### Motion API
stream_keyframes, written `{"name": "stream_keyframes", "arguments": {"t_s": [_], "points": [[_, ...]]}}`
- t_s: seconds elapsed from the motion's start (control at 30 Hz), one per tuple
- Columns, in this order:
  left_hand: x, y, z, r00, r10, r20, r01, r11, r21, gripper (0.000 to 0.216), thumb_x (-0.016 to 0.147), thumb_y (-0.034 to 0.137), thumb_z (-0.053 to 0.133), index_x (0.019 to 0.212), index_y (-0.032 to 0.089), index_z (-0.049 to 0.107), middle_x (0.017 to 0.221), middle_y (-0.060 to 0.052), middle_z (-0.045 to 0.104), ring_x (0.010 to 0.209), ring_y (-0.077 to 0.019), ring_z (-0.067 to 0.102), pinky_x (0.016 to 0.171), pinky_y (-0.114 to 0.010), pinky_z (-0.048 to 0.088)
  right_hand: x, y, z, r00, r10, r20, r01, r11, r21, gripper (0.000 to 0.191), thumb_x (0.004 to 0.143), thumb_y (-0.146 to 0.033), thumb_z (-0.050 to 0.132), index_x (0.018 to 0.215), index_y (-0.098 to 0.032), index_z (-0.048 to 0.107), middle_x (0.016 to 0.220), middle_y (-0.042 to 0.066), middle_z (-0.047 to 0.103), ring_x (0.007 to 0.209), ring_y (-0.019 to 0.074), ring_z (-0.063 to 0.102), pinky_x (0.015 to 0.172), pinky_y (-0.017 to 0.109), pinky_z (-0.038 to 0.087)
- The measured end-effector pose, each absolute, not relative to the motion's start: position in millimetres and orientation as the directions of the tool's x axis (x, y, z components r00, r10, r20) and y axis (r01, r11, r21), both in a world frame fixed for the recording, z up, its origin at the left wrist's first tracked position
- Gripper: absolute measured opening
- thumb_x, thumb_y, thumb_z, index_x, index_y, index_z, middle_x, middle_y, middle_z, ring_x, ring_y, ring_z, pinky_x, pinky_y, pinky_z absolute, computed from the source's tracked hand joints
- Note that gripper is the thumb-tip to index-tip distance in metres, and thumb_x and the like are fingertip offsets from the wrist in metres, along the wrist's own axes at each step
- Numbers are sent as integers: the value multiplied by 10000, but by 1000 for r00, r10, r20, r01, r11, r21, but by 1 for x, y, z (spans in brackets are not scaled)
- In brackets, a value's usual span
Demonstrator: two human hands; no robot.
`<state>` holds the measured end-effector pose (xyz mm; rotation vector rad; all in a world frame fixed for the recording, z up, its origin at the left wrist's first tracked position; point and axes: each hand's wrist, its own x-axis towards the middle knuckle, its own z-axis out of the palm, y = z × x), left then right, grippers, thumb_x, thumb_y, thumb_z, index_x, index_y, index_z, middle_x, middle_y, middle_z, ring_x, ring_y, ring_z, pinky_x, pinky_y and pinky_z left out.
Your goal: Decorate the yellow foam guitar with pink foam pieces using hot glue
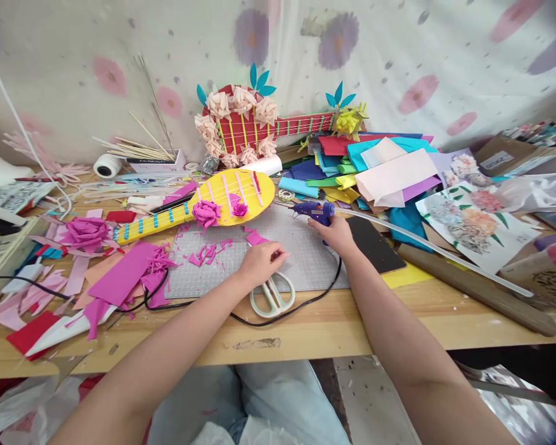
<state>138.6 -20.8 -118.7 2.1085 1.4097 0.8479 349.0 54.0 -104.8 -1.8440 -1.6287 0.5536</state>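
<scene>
My right hand (337, 233) is closed round the handle of a blue glue gun (313, 211) that lies on the grey cutting mat (301, 247), with its nozzle pointing left. My left hand (262, 259) rests on the mat, fingers curled and pinched beside a pink foam piece (256, 237); what it pinches is hidden. White-handled scissors (272, 295) lie just under that hand. A yellow foam guitar (204, 207) with pink strips and pink flowers lies across the mat's far left corner.
A red foam guitar with paper flowers (241, 123) leans on the curtain. Stacked coloured foam sheets (375, 167) fill the right. Pink scraps (125, 278), a black cord (315, 296), a wooden rolling pin (477, 290), a long clear glue stick (435, 250) and flower prints (472, 216) lie around.
</scene>
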Motion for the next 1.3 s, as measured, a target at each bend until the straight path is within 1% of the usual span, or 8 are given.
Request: {"name": "stream_keyframes", "arguments": {"t_s": [0.23, 0.5, 0.87, 0.97, 1.03, 1.1, 1.2, 1.3], "points": [[88, -33, -108, 319, 940, 122, 596, -299, 746, 207, 821, 387, 538, 735, 219, 621, 602, 13, 614, 478, -111, 538, 551, -236, 413, 352, 53, -100, 155, 985, 73, 707, -59, -705, 423, 719, -505, 616, 868, -115, 684, 684, 94, 667, 711, 258, 647, 670, 367, 495], [58, -30, -102, 441, 897, 23, 657, -341, 673, 231, 797, 414, 534, 666, 235, 599, 550, 9, 606, 482, -111, 516, 521, -216, 389, 353, 54, -102, 152, 987, 50, 670, -66, -739, 440, 710, -512, 618, 886, -114, 686, 710, 99, 667, 722, 256, 648, 647, 355, 497], [0, -15, -86, 325, 931, 169, 764, -363, 533, 313, 765, 523, 536, 610, 257, 586, 452, 44, 497, 417, -97, 420, 485, -223, 331, 356, 56, -105, 135, 990, 39, 668, -62, -742, 420, 700, -498, 622, 859, -117, 697, 713, 86, 668, 700, 235, 636, 640, 333, 473], [-4, -17, -86, 272, 921, 280, 748, -386, 540, 286, 767, 496, 565, 634, 251, 628, 558, 20, 578, 516, -110, 506, 566, -232, 398, 355, 55, -104, 126, 991, 33, 621, -53, -782, 448, 693, -527, 620, 872, -123, 695, 704, 74, 662, 648, 205, 611, 611, 320, 464], [9, -18, -84, 198, 903, 381, 699, -402, 591, 231, 753, 450, 598, 679, 239, 656, 751, -18, 655, 698, -135, 588, 679, -249, 453, 353, 54, -103, 115, 993, 18, 571, -51, -819, 461, 687, -537, 627, 885, -126, 690, 667, 59, 645, 602, 181, 586, 574, 301, 447], [35, -18, -84, 15, 909, 416, 627, -333, 704, 202, 735, 414, 627, 686, 220, 656, 804, -37, 660, 782, -154, 606, 675, -256, 477, 351, 53, -101, 83, 997, 0, 499, -41, -866, 450, 680, -528, 643, 879, -126, 681, 627, 44, 623, 570, 158, 561, 538, 276, 421], [84, -14, -87, -131, 981, 140, 307, -94, 947, 203, 747, 385, 627, 719, 185, 642, 632, -12, 619, 559, -123, 573, 464, -224, 439, 350, 48, -96, -1, 1000, -14, 380, -13, -925, 432, 669, -527, 664, 844, -132, 668, 595, 22, 595, 537, 122, 516, 504, 246, 379], [122, -9, -93, -148, 982, -114, -36, 110, 993, 187, 751, 329, 643, 732, 144, 629, 653, -28, 648, 528, -113, 601, 416, -203, 446, 353, 42, -87, -93, 995, -21, 317, 10, -948, 446, 665, -561, 670, 805, -137, 662, 581, 11, 578, 501, 95, 453, 475, 236, 335]]}}
